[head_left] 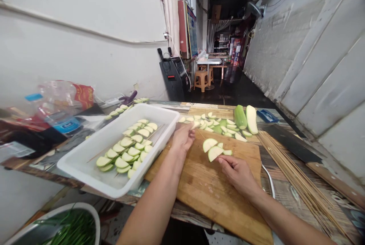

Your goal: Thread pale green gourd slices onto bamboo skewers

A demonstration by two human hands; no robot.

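Observation:
My right hand (238,171) is closed around a thin bamboo skewer above the wooden cutting board (213,188). Pale half-round zucchini slices (214,154) with green rims are threaded on this skewer, its bare tip pointing toward the pile. My left hand (184,137) is at the board's far left edge, fingers pinched at a zucchini slice (195,124) beside the pile of loose slices (211,124). Left of my forearm, a white plastic tray (76,159) holds several filled zucchini skewers (128,150).
Right of the board lie a bundle of bamboo skewers (288,173) and a large knife (291,142). Two zucchini pieces (241,117) and a blue box (267,116) stand beyond. A water bottle (64,121) is at left; a bowl of greens (71,226) sits below the table.

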